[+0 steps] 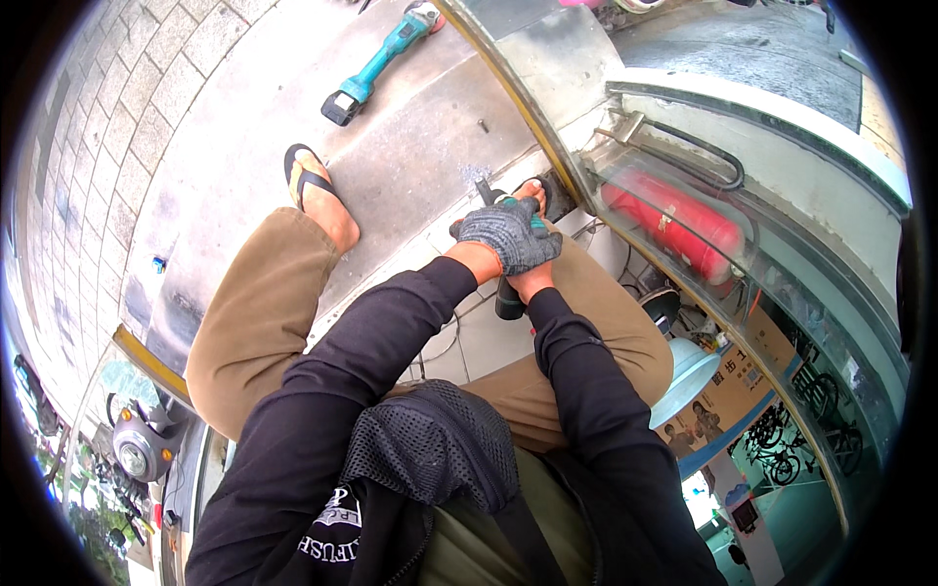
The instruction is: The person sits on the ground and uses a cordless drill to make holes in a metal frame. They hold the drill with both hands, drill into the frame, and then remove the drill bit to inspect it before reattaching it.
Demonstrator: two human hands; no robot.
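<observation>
A teal-and-black cordless power tool, apparently a drill [509, 300], is gripped at the threshold between my knees. My left hand [506, 237], in a grey knit glove, is closed over its top. Under it, my right hand [534, 279] is wrapped round the handle area; most of its fingers are hidden behind the left hand. A black battery end sticks out below my hands, and a dark nose points away toward the floor groove. Small shiny fragments [475, 174] lie by that nose. My sandalled right foot [533, 190] is just beyond my hands.
A teal angle grinder [376, 73] lies on the metal-grey step ahead, with a small bolt [483, 125] nearby. At right, a brass-framed glass door [674, 269] stands before a red fire extinguisher [674, 223], a cardboard box [728, 391] and cables. Paving [147, 88] spreads at left.
</observation>
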